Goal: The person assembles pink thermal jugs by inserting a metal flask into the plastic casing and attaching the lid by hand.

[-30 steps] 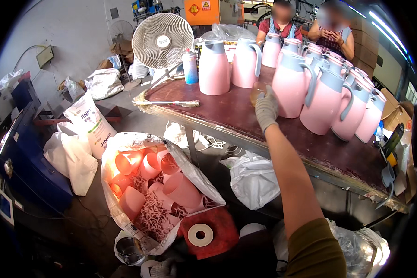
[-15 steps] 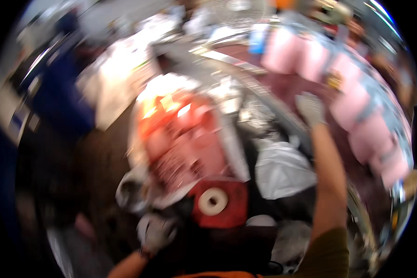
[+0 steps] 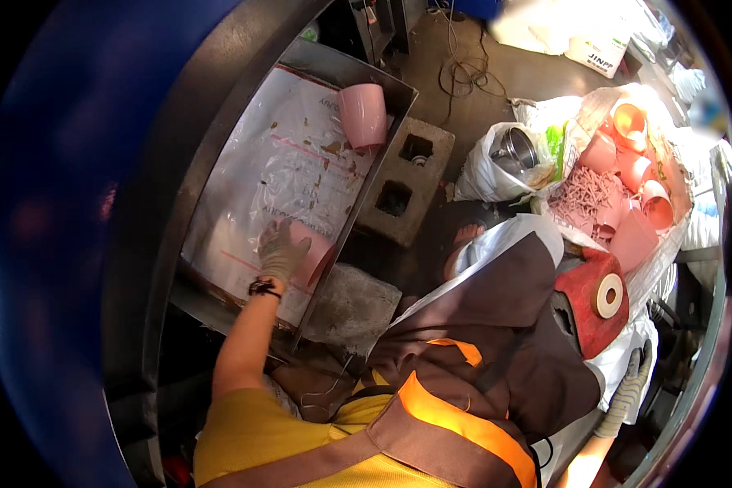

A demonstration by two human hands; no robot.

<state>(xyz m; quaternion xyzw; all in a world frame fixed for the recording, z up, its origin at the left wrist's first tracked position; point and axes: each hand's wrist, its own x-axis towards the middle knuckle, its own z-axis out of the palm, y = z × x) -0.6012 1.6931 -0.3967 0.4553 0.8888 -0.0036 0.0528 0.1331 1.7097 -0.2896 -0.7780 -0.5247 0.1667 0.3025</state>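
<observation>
My left hand [image 3: 278, 252], in a pale knit glove, is in the metal bin at left and closed around one edge of a pink cup [image 3: 315, 250]. This cup lies tilted against the bin's near right wall. Another pink cup [image 3: 362, 115] sits in the far right corner of the same bin. Printed plastic sheeting [image 3: 256, 191] lines the bin, with small brown scraps on it. At the lower right, my gloved right hand [image 3: 628, 390] hangs beside my leg, fingers stretched out and holding nothing that I can see.
A hollow concrete block [image 3: 407, 183] and a rough grey block [image 3: 351, 311] stand beside the metal bin [image 3: 346, 69]. Right of them are a white bag with a metal cup [image 3: 515, 148], a sack of pink cups and scraps [image 3: 594, 191], and a red piece with a cream ring [image 3: 608, 295]. Cables cross the floor.
My view has swung left to the bin. The left hand has gone from near my lap to the cup there. My right hand has drawn back from the row of pink cups.
</observation>
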